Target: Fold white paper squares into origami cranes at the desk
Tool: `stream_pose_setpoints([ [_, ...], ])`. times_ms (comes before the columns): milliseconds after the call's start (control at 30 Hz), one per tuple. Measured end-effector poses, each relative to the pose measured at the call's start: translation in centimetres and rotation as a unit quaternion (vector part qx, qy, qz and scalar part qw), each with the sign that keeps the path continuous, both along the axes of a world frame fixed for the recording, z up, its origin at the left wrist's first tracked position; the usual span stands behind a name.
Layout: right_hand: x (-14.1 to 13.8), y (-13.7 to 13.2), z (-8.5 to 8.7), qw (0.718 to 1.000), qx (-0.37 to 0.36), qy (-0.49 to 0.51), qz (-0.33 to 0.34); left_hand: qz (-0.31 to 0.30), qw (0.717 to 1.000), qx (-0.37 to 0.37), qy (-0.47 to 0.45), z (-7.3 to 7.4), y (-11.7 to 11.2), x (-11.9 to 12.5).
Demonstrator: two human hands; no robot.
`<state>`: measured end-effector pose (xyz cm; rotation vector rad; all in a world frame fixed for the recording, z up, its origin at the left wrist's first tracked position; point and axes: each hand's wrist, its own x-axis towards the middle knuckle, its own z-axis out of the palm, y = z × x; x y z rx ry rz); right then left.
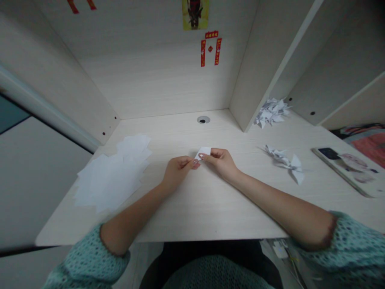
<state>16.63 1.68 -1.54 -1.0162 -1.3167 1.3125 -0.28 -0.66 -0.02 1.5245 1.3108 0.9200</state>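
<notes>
A small folded piece of white paper [204,151] is held between both hands, just above the middle of the desk. My left hand [179,170] pinches its lower left corner between thumb and fingers. With the thumb on top and the fingers behind, my right hand [221,161] grips the paper's right side. To the left lies a spread pile of flat white paper sheets [112,176]. On the right are several folded paper pieces [285,160], and a larger heap of folded paper [272,112] sits farther back beside the divider.
A phone [350,170] lies at the desk's right side, with red cloth [371,144] behind it. The upright divider [255,80] comes forward from the back panel. A round cable hole [203,119] is set near the back edge of the desk [192,216].
</notes>
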Motion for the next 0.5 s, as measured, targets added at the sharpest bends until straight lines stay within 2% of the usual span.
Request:
stream_pose_setpoints([
  [133,-0.03,-0.08,0.17,1.000,-0.018,0.025,-0.002,-0.008,1.000,0.001,-0.008,-0.04,-0.02,-0.03],
  [267,-0.09,-0.23,0.41,0.998,-0.021,0.046,0.027,-0.002,1.000,0.018,-0.016,0.04,-0.19,0.04],
  [367,-0.19,-0.33,0.42,0.996,-0.028,0.069,0.045,0.007,0.999,0.047,0.012,0.41,-0.45,0.11],
  [500,-0.29,-0.38,0.32,0.996,-0.042,0.077,0.030,-0.005,0.996,0.066,0.057,0.75,-0.76,0.11],
])
